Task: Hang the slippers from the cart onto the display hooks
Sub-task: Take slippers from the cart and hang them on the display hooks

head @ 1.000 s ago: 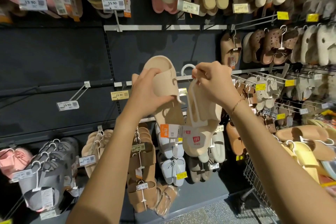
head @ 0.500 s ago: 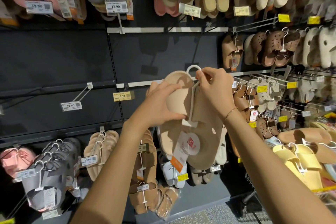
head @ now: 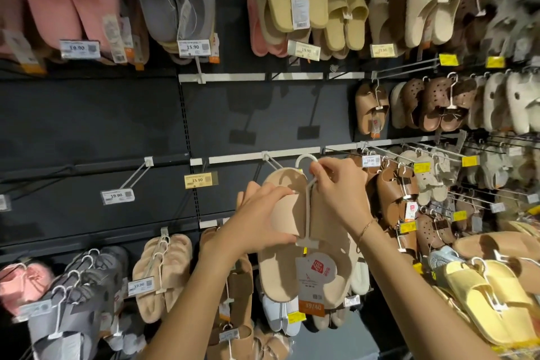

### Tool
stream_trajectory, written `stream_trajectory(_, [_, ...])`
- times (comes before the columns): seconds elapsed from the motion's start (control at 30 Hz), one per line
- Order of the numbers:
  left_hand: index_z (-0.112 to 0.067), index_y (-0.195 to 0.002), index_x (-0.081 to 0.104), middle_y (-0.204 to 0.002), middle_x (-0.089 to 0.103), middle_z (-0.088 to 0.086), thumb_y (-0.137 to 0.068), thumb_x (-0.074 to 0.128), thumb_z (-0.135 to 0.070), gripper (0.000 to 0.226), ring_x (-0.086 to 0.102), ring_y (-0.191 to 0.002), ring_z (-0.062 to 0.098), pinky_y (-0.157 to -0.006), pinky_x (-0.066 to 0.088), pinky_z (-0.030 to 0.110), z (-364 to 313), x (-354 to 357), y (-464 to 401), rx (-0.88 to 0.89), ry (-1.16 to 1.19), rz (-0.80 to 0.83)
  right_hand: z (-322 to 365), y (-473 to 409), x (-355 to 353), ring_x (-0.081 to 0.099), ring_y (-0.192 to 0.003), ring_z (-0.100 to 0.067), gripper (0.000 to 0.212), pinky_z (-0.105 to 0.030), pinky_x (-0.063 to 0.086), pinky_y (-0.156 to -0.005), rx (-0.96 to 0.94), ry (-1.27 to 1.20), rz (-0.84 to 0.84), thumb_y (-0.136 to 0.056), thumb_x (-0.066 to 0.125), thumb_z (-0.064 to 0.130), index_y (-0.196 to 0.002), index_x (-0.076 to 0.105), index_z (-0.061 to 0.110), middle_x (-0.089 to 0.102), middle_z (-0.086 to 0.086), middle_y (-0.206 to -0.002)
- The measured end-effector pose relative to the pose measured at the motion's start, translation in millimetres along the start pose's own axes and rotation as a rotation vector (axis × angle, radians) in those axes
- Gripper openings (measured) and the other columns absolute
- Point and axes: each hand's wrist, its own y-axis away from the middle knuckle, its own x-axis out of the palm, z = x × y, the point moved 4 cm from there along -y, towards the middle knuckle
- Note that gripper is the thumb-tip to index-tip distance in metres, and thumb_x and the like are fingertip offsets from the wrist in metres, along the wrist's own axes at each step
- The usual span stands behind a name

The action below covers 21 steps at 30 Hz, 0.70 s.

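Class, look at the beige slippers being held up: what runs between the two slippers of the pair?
In the head view, a white plastic hanger runs down between the beige slippers.

Above my hands the dark back panel (head: 263,114) lies bare between the two white rails, so I can reach there. Brown slippers (head: 391,193) crowd just right of me (tags dangling too), and yellow slippers (head: 491,295) fill the lower right corner.

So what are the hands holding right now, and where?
Beige slipper pair: left hand grips the left slipper's strap; right hand pinches the white hanger below its hook.
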Motion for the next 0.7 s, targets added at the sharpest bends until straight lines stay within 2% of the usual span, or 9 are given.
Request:
stream_trajectory(0.13, [-0.045, -0.138, 0.036, -0.123, 0.035, -0.022, -0.070, 0.079, -0.049, 0.080, 0.022, -0.113, 0.009, -0.091, 0.025, 0.031, -8, -1, 1, 0.006, 0.028, -0.015, -1, -1, -1, 0.061, -0.085, -0.017, 0.023, -0.052, 0.046, -0.086, -0.036, 0.026, -0.028, -0.098, 0.054, 0.037, -0.082, 0.070, 0.032, 0.065, 0.017, -0.072])
stream_trajectory(0.27, [-0.047, -0.139, 0.028, -0.108, 0.025, -0.030, -0.066, 0.081, -0.049, 0.090, 0.027, -0.116, 0.012, -0.093, 0.032, 0.031, -10, -4, -2, -0.033, 0.086, -0.026, -1, -5, -6, 0.059, -0.076, -0.017, 0.026, -0.051, 0.047, -0.078, -0.074, 0.025, -0.056, -0.097, 0.054, 0.037, -0.074, 0.065, 0.034, 0.061, 0.016, -0.064])
stream_trajectory(0.4, [-0.058, -0.137, 0.021, -0.113, 0.032, -0.029, -0.066, 0.080, -0.042, 0.093, 0.026, -0.110, 0.009, -0.097, 0.033, 0.033, -18, -10, -8, -0.018, 0.133, -0.056, 1, -9, -11, 0.058, -0.076, -0.016, 0.026, -0.047, 0.046, -0.076, -0.101, 0.018, -0.083, -0.094, 0.049, 0.043, -0.073, 0.063, 0.037, 0.058, 0.020, -0.064])
stream_trajectory(0.6, [-0.054, -0.135, 0.027, -0.114, 0.033, -0.037, -0.069, 0.075, -0.032, 0.084, 0.028, -0.118, 0.006, -0.103, 0.033, 0.034, -30, -16, -14, 0.037, 0.114, -0.077, 7, -7, -15, 0.049, -0.085, -0.010, 0.022, -0.035, 0.027, -0.077, -0.089, 0.029, -0.086, -0.098, 0.058, 0.032, -0.077, 0.065, 0.035, 0.063, 0.017, -0.075])
stream_trajectory(0.7, [-0.053, -0.136, 0.027, -0.111, 0.027, -0.044, -0.074, 0.072, -0.033, 0.079, 0.026, -0.115, 0.001, -0.106, 0.033, 0.034, -33, -17, -15, 0.027, 0.120, -0.079, 10, -7, -17, 0.048, -0.086, -0.007, 0.021, -0.034, 0.026, -0.078, -0.080, 0.017, -0.073, -0.097, 0.059, 0.031, -0.078, 0.067, 0.034, 0.064, 0.018, -0.076])
